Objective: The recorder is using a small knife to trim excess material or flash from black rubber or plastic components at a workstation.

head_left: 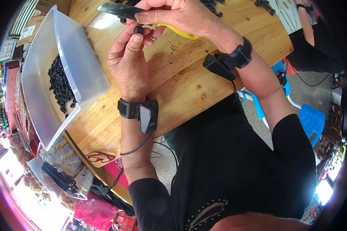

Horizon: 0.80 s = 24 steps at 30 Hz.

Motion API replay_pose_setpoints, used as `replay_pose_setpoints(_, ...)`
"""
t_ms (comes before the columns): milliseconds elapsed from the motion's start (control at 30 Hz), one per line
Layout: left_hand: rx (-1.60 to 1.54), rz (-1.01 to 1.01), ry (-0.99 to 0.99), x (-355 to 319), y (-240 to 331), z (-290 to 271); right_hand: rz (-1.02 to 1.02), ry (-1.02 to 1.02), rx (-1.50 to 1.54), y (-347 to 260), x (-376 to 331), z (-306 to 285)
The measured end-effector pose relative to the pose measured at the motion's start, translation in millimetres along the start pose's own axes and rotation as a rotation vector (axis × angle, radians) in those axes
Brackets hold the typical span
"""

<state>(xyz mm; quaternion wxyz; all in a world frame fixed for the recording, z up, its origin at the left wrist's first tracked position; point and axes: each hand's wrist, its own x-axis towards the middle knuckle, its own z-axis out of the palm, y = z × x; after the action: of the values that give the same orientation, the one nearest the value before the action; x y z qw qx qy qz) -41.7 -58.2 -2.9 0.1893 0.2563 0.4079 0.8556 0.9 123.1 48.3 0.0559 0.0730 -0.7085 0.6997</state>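
Sitting upper centre: right hand and left hand, gripping a knife and pinching a black part respectively. Part's probably light, stiff, kinda slippery, not fragile; I'd pinch its sides, though it's too tiny to be sure.

Between the left hand and the right wrist device, the wooden tabletop offers an open path from its near edge. Leftward, the tall translucent bin bars passage; ahead, the dark blade and loose black pieces obstruct.
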Motion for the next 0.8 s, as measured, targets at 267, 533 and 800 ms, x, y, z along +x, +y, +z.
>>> replay_pose_setpoints(267,-0.019,0.000,0.053,1,-3,-3,-0.078,-0.084,0.045,-6,-4,0)
replay_pose_setpoints(533,0.026,0.023,0.040,-2,-4,-3,-0.255,0.091,-0.249,3,-3,12)
replay_pose_setpoints(800,-0.047,-0.019,-0.024,1,-3,-3,0.022,-0.002,0.171,2,0,-1)
